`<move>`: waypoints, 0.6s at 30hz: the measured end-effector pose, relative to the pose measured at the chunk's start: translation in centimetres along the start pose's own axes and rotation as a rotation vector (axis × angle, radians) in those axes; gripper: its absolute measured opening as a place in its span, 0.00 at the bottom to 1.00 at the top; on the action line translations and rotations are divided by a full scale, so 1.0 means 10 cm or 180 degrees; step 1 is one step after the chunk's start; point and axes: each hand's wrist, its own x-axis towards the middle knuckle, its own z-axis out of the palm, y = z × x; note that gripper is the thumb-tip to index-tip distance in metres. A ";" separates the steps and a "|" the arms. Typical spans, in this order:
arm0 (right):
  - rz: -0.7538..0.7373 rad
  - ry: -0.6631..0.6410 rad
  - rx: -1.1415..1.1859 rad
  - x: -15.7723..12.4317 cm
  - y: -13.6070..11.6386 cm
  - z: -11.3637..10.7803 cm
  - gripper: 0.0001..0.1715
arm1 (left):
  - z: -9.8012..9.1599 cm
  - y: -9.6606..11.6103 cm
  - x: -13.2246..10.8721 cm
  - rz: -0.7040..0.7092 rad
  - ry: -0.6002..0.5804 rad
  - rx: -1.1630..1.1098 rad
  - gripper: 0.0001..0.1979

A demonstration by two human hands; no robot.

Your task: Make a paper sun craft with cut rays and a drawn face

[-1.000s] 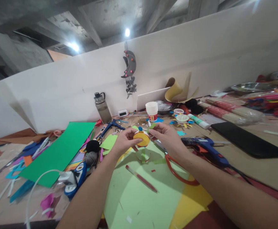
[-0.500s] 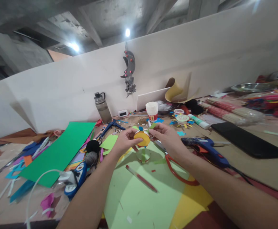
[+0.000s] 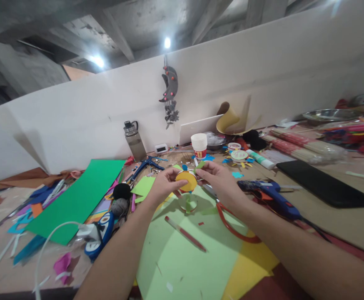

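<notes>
Between my hands is a yellow paper disc (image 3: 187, 181) with a red rim and small blue and green tabs around its edge. My left hand (image 3: 166, 183) grips its left side, the thumb lying across the yellow face. In my right hand (image 3: 213, 177), thumb and fingertips pinch a green paper strip (image 3: 200, 166) at the disc's upper right. Just below, a round clear-looking piece (image 3: 193, 203) with a green strip on it rests on the light green sheet (image 3: 188, 262). A red pen (image 3: 185, 234) lies on that sheet, and orange-handled scissors (image 3: 232, 227) sit under my right forearm.
A blue glue gun (image 3: 272, 198) and a black slab (image 3: 325, 183) lie to the right. Stacked paper cups (image 3: 198, 146) and a bottle (image 3: 135, 141) stand at the back. Leftward are a green sheet (image 3: 78, 200), a blue power strip (image 3: 100, 237) and a white cable (image 3: 46, 246).
The disc has turned very slightly and shifted a little to the right in my fingers. Both hands keep nearly the same grip.
</notes>
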 end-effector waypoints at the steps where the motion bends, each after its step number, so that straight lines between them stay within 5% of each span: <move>1: 0.0006 0.0000 -0.0005 0.00 0.00 0.00 0.16 | 0.00 0.01 0.00 -0.0008 -0.0003 -0.0017 0.25; 18: -0.0123 -0.0060 0.0177 0.02 0.04 0.00 0.17 | 0.00 0.01 0.00 0.0008 -0.0006 -0.0142 0.24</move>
